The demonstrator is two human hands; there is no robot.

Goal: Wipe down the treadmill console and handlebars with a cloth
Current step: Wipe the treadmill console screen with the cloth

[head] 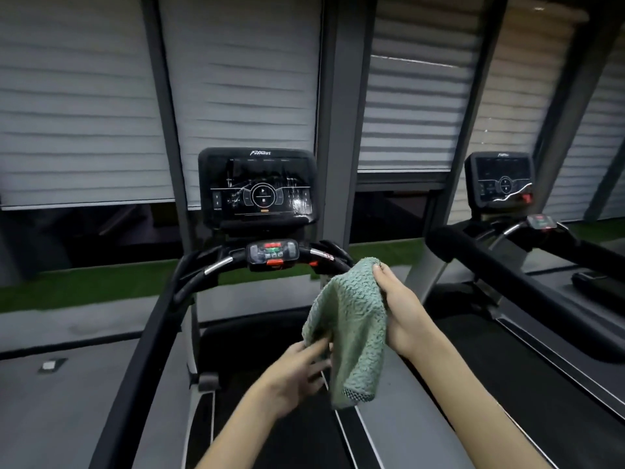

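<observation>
A green textured cloth [351, 319] hangs in front of me, below the console. My right hand [395, 306] grips its upper right part, fingers curled over the top edge. My left hand [297, 374] reaches up from below and pinches the cloth's lower left edge. The treadmill console [258, 187] is a black screen with wet streaks on it, straight ahead above the hands. Under it sits a small control panel [272, 253] with red and green buttons. The black handlebars [199, 269] curve out from that panel to both sides.
The left side rail [148, 333] and right side rail [507, 275] run toward me along the black belt [270, 434]. A second treadmill with its own console [499, 181] stands to the right. Window blinds [84, 113] fill the wall ahead.
</observation>
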